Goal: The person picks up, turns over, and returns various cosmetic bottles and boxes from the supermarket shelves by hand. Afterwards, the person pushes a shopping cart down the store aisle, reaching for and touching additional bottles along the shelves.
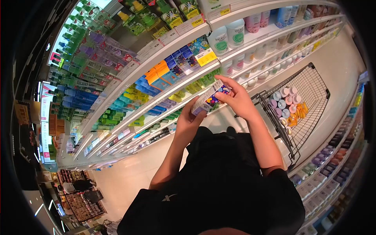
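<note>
A small box (212, 98) with a purple and white printed pattern is held between both hands in front of the shelves. My left hand (189, 117) grips its lower left end, thumb on the near side. My right hand (234, 97) holds the upper right end, with the thumb pressed on the printed face. The box is tilted, its upper end toward the shelf. Close beyond it on the shelf stand similar patterned boxes (184, 60) in blue and purple, beside orange boxes (157, 71).
A wire shopping cart (313, 84) stands at my right, holding several capped containers (285, 101) and orange packs (300, 111). Shelves of bottles (168, 19) curve along the front and left. Another stocked shelf (325, 162) lies at the right. A person (78, 185) is far off at lower left.
</note>
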Motion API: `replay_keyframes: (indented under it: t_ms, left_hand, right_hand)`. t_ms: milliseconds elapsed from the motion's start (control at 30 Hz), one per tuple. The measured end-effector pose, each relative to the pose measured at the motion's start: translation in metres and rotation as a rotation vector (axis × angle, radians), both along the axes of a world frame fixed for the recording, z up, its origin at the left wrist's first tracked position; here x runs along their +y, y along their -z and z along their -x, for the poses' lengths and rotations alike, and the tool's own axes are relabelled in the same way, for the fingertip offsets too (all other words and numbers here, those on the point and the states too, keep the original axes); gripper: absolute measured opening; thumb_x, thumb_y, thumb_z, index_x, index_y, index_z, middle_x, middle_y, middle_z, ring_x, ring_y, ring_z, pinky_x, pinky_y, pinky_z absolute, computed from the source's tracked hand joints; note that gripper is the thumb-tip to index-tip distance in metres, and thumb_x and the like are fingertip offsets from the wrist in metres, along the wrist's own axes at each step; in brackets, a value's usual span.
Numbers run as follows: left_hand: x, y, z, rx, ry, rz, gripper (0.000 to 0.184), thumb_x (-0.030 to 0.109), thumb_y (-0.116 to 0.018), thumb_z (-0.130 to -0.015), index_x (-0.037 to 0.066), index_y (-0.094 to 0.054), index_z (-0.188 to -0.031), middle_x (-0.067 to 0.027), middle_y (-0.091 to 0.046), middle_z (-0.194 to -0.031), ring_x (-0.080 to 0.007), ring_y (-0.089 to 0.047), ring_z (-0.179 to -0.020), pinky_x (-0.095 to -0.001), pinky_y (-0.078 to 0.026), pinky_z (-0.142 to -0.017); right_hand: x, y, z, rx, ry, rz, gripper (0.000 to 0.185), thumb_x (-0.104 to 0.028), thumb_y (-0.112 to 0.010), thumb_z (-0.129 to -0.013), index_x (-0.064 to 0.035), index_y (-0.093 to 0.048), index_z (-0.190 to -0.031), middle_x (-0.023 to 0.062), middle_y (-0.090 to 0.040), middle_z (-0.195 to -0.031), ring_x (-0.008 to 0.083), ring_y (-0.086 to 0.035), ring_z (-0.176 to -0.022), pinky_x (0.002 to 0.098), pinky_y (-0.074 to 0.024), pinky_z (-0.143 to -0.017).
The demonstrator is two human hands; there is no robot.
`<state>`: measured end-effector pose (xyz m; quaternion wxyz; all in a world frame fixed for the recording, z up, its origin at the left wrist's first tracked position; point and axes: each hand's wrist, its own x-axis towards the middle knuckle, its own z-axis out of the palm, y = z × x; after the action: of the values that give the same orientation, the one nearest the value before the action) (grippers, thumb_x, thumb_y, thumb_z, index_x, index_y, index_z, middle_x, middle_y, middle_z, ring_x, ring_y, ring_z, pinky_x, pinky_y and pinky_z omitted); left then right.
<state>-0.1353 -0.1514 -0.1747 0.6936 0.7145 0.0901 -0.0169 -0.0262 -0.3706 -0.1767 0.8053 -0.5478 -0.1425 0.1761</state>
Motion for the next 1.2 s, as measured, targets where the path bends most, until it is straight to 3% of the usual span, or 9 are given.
replay_keyframes:
  t_ms: [100, 200, 300, 567, 633, 900, 967, 1000, 1200]
  left_hand:
    - [0.019, 0.016, 0.002, -0.001, -0.01, -0.048, 0.074, 0.008, -0.075, -0.111, 0.004, -0.037, -0.175, -0.0185, -0.064, -0.147, -0.0185, -0.072, -0.114, -0.0334, -0.06, -0.095]
    - [0.034, 0.019, 0.003, -0.05, -0.072, -0.15, 0.075, 0.009, -0.075, -0.11, 0.006, -0.037, -0.176, -0.0167, -0.063, -0.151, -0.0173, -0.072, -0.11, -0.0333, -0.06, -0.094]
    - [0.053, 0.024, 0.005, -0.003, -0.095, -0.143, 0.074, 0.01, -0.074, -0.11, 0.006, -0.038, -0.175, -0.0131, -0.063, -0.152, -0.0172, -0.071, -0.106, -0.0334, -0.06, -0.093]
    - [0.097, 0.034, 0.018, -0.058, -0.099, -0.005, 0.059, 0.009, -0.071, -0.111, 0.004, -0.05, -0.167, -0.0136, -0.072, -0.138, -0.0131, -0.069, -0.102, -0.0307, -0.057, -0.093]
    - [0.106, 0.035, 0.021, 0.032, -0.058, 0.04, 0.054, 0.002, -0.064, -0.113, 0.002, -0.049, -0.165, -0.0113, -0.071, -0.14, -0.0194, -0.072, -0.121, -0.0338, -0.055, -0.105]
    - [0.143, 0.006, 0.014, 0.052, 0.15, -0.08, 0.045, 0.012, -0.067, -0.114, 0.003, -0.059, -0.158, -0.0092, -0.077, -0.125, -0.0202, -0.073, -0.117, -0.0358, -0.056, -0.108]
    - [0.15, 0.011, 0.011, 0.01, 0.144, -0.087, 0.045, 0.012, -0.067, -0.113, 0.005, -0.06, -0.157, -0.0102, -0.077, -0.125, -0.0232, -0.074, -0.117, -0.0374, -0.056, -0.109]
    - [0.153, 0.011, 0.009, -0.038, 0.162, -0.08, 0.045, 0.011, -0.067, -0.113, 0.005, -0.06, -0.157, -0.0104, -0.077, -0.125, -0.0232, -0.074, -0.117, -0.0378, -0.057, -0.109]
    - [0.163, 0.01, 0.006, -0.01, 0.167, -0.084, 0.043, 0.014, -0.068, -0.113, 0.004, -0.062, -0.155, -0.0103, -0.077, -0.122, -0.0242, -0.075, -0.116, -0.0384, -0.057, -0.11]
  right_hand:
    - [0.01, -0.018, -0.018, -0.203, -0.098, 0.092, 0.061, -0.017, -0.083, -0.105, -0.0051, -0.061, -0.16, 0.0056, -0.071, -0.131, 0.0152, -0.069, -0.116, 0.0319, -0.0568, -0.1]
    - [0.03, -0.065, -0.036, -0.738, -0.033, 0.481, 0.052, -0.018, -0.082, -0.101, -0.0082, -0.065, -0.149, 0.0174, -0.069, -0.128, 0.04, -0.069, -0.115, 0.046, -0.0542, -0.101]
    - [0.058, -0.075, -0.063, -0.954, -0.026, 0.58, 0.049, -0.017, -0.079, -0.103, -0.0078, -0.065, -0.149, 0.0175, -0.069, -0.13, 0.0414, -0.069, -0.113, 0.0469, -0.0554, -0.099]
    - [0.109, -0.06, -0.107, -1.014, -0.097, 0.812, 0.052, -0.011, -0.081, -0.101, -0.0102, -0.065, -0.15, 0.0178, -0.07, -0.133, 0.0426, -0.068, -0.115, 0.0462, -0.056, -0.097]
    - [0.118, -0.064, -0.109, -0.994, -0.126, 0.829, 0.051, -0.011, -0.081, -0.101, -0.0093, -0.065, -0.15, 0.0182, -0.07, -0.131, 0.0433, -0.068, -0.116, 0.0463, -0.0556, -0.097]
    - [0.13, -0.075, -0.115, -0.905, -0.102, 0.992, 0.046, -0.017, -0.085, -0.1, -0.0014, -0.069, -0.14, 0.0209, -0.072, -0.123, 0.0433, -0.068, -0.114, 0.047, -0.0549, -0.099]
    - [0.124, -0.066, -0.12, -0.932, -0.045, 1.022, 0.044, -0.019, -0.086, -0.1, -0.0015, -0.07, -0.138, 0.0199, -0.072, -0.12, 0.04, -0.068, -0.108, 0.0458, -0.0548, -0.095]
    - [0.123, -0.065, -0.121, -0.919, -0.033, 0.974, 0.049, -0.015, -0.09, -0.095, -0.0029, -0.072, -0.14, 0.0105, -0.068, -0.106, 0.0233, -0.056, -0.086, 0.0374, -0.0498, -0.078]
    - [0.121, -0.067, -0.123, -0.871, -0.071, 1.054, 0.045, -0.018, -0.088, -0.098, -0.001, -0.072, -0.136, 0.0134, -0.069, -0.109, 0.0268, -0.06, -0.093, 0.04, -0.0514, -0.082]
